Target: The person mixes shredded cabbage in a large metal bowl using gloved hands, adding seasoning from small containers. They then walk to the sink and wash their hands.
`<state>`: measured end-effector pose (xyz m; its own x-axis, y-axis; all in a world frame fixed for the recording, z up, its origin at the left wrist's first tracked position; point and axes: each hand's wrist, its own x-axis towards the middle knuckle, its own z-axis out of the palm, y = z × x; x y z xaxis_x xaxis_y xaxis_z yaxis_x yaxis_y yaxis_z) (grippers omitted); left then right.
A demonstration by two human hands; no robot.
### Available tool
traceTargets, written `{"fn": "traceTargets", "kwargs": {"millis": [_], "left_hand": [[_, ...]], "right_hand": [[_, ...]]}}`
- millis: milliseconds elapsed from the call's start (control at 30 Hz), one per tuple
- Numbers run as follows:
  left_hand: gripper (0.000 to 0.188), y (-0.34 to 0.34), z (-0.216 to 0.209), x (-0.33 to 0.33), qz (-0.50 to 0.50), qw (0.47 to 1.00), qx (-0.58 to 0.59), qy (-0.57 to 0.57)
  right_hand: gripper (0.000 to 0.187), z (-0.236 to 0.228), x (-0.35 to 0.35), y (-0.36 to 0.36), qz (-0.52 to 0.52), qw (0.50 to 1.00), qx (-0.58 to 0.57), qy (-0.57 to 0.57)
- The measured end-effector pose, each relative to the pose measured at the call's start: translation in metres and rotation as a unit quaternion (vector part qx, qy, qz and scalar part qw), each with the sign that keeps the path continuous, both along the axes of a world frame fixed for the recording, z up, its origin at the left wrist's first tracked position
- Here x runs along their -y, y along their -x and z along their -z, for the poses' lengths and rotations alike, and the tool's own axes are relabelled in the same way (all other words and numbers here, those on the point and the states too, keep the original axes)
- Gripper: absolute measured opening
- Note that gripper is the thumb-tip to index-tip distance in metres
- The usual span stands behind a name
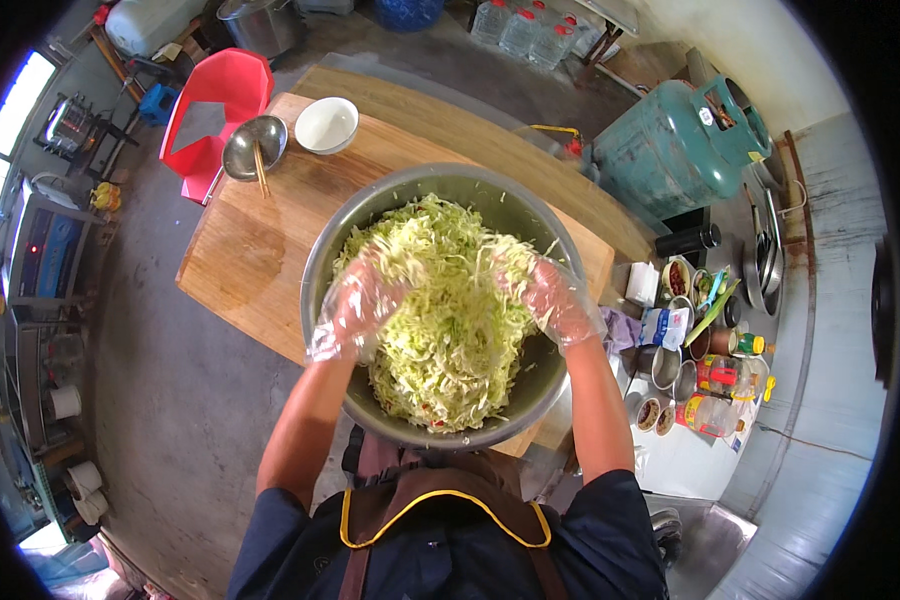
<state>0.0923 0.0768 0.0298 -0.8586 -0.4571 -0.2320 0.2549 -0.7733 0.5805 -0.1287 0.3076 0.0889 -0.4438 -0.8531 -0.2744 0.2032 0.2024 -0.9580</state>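
Note:
A large steel bowl [322,250] sits before me, heaped with shredded cabbage [440,345] with a few red bits in it. Clear plastic gloves cover both hands. At the left of the heap, my left hand [358,300] is closed on a clump of the shreds, somewhat smeared by motion. Opposite it, my right hand [552,295] holds another raised clump near the bowl's right wall. Shreds cover most of the fingertips on both sides. Some shreds between the hands look blurred.
Under the bowl is a wooden board [240,250]. At its far left corner stand a white bowl [327,126] and a metal bowl [254,148] with chopsticks [261,170]. A red chair [232,85], a green gas cylinder [660,145] and a side counter of bottles and seasoning bowls [648,414] surround it.

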Motion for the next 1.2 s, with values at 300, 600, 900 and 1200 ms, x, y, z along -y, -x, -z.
{"fn": "traceTargets", "kwargs": {"millis": [300,600,900,1200], "left_hand": [[0.059,-0.031,0.117,0.045,0.236,0.926,0.262,0.136],[0.068,-0.05,0.042,-0.013,0.102,0.969,0.225,0.021],[0.048,-0.017,-0.118,-0.022,0.097,0.938,0.198,0.268],[0.041,-0.096,-0.019,-0.03,0.042,0.43,0.329,0.839]], "right_hand": [[0.055,0.112,-0.059,-0.036,0.228,0.939,0.182,-0.184],[0.065,0.071,-0.009,-0.06,0.236,0.885,0.357,-0.183],[0.052,0.038,-0.009,-0.042,0.06,0.995,0.073,0.041],[0.067,0.024,0.096,0.039,-0.118,0.99,0.036,0.069]]}}
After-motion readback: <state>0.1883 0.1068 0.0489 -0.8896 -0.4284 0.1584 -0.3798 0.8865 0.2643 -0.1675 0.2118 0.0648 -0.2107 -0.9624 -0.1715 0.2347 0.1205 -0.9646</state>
